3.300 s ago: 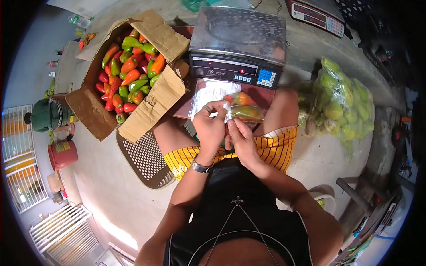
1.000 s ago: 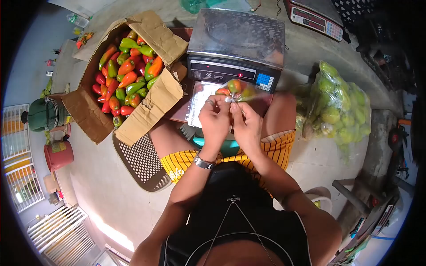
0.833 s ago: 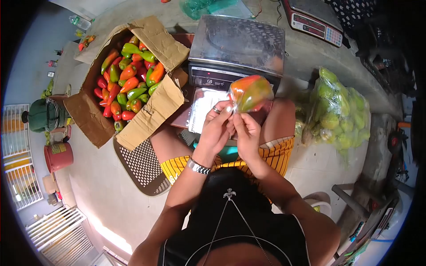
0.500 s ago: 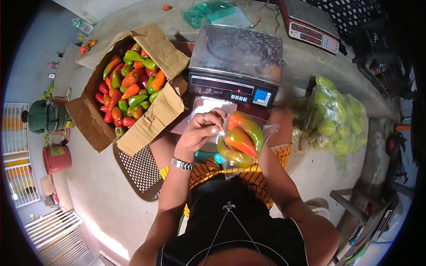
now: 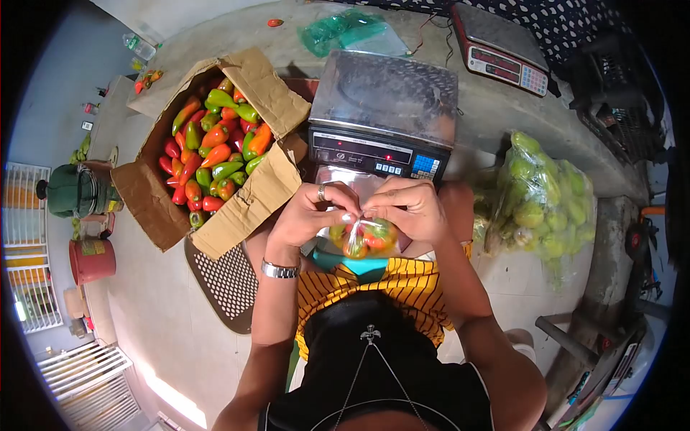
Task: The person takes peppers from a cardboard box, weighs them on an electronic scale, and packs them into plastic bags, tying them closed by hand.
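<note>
Peppers sit in a clear plastic bag whose bunched neck the left hand and right hand both pinch.

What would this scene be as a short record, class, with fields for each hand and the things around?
Left hand: pinching the gathered top of the small bag
Right hand: pinching beside it
Small bag: clear plastic, orange-red and green peppers inside
Cardboard box: open, to the left, holding many peppers
Near scale: beyond the hands, red lights on its front
Far scale: farther right
Large bag: clear, green produce inside
</note>
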Action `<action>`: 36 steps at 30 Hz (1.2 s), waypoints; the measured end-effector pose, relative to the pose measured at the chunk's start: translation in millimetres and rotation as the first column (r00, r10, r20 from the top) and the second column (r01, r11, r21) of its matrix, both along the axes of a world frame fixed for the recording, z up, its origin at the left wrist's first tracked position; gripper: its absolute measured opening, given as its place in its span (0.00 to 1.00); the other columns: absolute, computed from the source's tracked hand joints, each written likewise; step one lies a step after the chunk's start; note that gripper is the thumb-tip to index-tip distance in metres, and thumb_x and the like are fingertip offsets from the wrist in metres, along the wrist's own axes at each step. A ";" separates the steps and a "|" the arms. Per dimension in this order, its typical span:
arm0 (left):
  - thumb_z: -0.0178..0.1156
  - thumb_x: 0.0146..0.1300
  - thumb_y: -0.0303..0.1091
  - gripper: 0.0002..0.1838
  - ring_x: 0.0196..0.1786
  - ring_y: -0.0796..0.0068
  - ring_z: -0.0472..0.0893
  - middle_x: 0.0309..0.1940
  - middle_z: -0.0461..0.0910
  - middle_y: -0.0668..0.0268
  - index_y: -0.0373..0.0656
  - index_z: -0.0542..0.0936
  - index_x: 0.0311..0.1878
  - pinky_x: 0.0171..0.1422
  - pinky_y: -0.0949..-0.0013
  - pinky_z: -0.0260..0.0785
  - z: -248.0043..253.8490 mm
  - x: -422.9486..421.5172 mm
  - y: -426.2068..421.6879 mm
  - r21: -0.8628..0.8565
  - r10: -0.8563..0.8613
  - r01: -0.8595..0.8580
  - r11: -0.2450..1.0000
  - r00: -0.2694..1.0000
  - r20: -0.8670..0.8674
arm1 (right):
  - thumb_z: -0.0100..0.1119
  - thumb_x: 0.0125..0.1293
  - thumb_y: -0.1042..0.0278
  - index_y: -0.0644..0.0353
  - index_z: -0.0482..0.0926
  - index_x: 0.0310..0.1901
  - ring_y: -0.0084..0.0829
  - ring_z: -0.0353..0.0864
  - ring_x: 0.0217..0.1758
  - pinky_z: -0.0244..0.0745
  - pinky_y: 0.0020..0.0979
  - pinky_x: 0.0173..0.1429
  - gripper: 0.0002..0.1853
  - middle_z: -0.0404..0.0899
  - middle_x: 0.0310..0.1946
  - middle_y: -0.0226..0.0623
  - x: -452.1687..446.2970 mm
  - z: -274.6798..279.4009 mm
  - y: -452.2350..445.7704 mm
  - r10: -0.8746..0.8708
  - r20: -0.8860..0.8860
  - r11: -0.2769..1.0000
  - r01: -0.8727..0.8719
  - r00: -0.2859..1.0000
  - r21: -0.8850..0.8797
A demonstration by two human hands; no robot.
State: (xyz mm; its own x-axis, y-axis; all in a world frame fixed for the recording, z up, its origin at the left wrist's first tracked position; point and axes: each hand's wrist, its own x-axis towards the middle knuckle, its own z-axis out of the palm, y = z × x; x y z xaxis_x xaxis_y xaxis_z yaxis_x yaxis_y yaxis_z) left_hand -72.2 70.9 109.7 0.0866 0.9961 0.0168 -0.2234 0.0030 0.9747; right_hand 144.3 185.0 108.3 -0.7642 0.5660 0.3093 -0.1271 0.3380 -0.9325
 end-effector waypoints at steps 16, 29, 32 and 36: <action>0.68 0.60 0.20 0.10 0.53 0.59 0.82 0.49 0.85 0.61 0.37 0.87 0.46 0.64 0.61 0.72 -28.6 30.3 2.7 0.185 0.300 -0.237 0.954 0.756 -0.582 | 0.75 0.62 0.71 0.62 0.79 0.29 0.35 0.75 0.30 0.71 0.36 0.36 0.11 0.75 0.27 0.36 -17.5 -23.1 -42.6 -0.525 0.278 0.851 0.503 0.804 0.151; 0.61 0.64 0.18 0.10 0.64 0.67 0.77 0.59 0.77 0.64 0.36 0.84 0.48 0.71 0.66 0.67 -58.9 38.7 -20.1 -0.141 0.193 -0.223 0.965 0.961 -0.198 | 0.70 0.63 0.78 0.62 0.86 0.50 0.37 0.85 0.42 0.83 0.33 0.45 0.13 0.83 0.43 0.38 2.0 -16.4 -44.0 -0.229 0.111 0.901 0.167 0.967 0.400; 0.63 0.65 0.19 0.10 0.65 0.68 0.77 0.58 0.77 0.64 0.37 0.84 0.48 0.72 0.66 0.66 -57.3 37.5 -24.1 -0.052 0.169 -0.187 0.981 0.955 -0.243 | 0.69 0.60 0.80 0.60 0.87 0.50 0.40 0.85 0.43 0.83 0.35 0.46 0.15 0.83 0.41 0.36 8.2 -36.5 -40.1 -0.162 0.099 0.894 0.104 0.982 0.435; 0.66 0.65 0.20 0.08 0.64 0.67 0.78 0.57 0.80 0.63 0.38 0.87 0.46 0.71 0.65 0.67 -55.5 38.7 -29.8 -0.091 0.194 -0.233 0.968 0.929 -0.315 | 0.69 0.58 0.80 0.60 0.86 0.47 0.39 0.84 0.42 0.82 0.36 0.42 0.14 0.82 0.38 0.35 10.8 -45.0 -39.3 -0.155 0.113 0.852 0.075 0.982 0.518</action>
